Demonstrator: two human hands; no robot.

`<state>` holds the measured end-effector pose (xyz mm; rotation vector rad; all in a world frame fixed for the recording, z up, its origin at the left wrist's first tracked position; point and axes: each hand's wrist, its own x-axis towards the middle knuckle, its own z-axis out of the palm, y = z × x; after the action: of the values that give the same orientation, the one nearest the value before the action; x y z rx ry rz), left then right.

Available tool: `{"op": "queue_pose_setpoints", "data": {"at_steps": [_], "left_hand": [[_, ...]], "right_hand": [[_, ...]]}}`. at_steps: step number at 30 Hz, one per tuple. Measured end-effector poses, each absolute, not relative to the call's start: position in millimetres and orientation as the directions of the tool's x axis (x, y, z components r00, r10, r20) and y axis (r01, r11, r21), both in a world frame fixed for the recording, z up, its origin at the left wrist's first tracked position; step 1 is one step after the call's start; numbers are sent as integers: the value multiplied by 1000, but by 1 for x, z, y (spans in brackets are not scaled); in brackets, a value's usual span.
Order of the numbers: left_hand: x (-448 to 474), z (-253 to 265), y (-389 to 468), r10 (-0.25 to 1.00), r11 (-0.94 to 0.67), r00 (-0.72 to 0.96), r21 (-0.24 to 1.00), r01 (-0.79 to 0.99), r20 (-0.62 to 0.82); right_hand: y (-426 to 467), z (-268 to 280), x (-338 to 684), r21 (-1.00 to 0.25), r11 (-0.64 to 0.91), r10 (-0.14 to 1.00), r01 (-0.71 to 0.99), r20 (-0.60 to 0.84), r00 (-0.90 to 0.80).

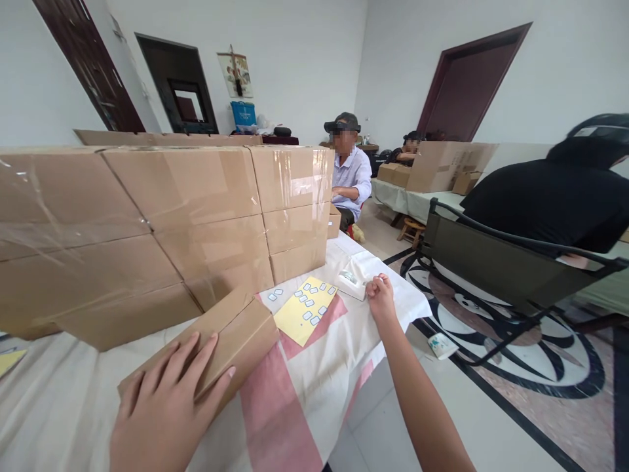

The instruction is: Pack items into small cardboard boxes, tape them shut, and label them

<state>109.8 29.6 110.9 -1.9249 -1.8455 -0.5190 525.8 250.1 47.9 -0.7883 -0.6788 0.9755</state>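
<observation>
My left hand (170,396) lies across a long closed cardboard box (240,334) with its fingers spread over the top and its thumb along the near side. By the table's right edge, my right hand (381,295) is closed, its fingers curled together. Whatever those fingers may hold is too small to make out. Just left of it sits a small white open container (356,290), its contents unclear. Between the two hands is a yellow sheet (297,321) bearing several small white labels with blue borders. A few more such labels (275,295) lie beside it on the cloth.
A wall of stacked, taped cardboard boxes (187,203) stands behind the held box. The white and pink cloth (314,406) hangs over the table edge. One person (351,170) sits beyond the boxes; another sits in a folding chair (496,262) at right. A cup-like object (442,345) lies on the floor.
</observation>
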Motion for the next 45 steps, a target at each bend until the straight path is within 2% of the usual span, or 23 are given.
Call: {"op": "queue_pose_setpoints", "data": {"at_steps": [7, 16, 24, 29, 38, 45], "left_hand": [[119, 120, 28, 850, -17, 8, 12, 1000, 528], [119, 117, 27, 833, -5, -40, 79, 997, 552], [117, 125, 31, 844, -70, 63, -8, 998, 532], [107, 119, 33, 867, -120, 100, 9, 993, 488], [97, 117, 32, 878, -185, 159, 13, 983, 452], [75, 98, 40, 874, -270, 281, -85, 959, 396]], "right_hand": [[251, 45, 528, -849, 331, 890, -412, 136, 434], [251, 33, 523, -904, 314, 796, -289, 85, 600], [249, 39, 519, -901, 352, 788, -254, 139, 600], [247, 45, 519, -895, 348, 829, -279, 155, 538], [248, 41, 517, -909, 316, 805, -271, 106, 584], [250, 38, 517, -902, 342, 777, -264, 114, 619]]}}
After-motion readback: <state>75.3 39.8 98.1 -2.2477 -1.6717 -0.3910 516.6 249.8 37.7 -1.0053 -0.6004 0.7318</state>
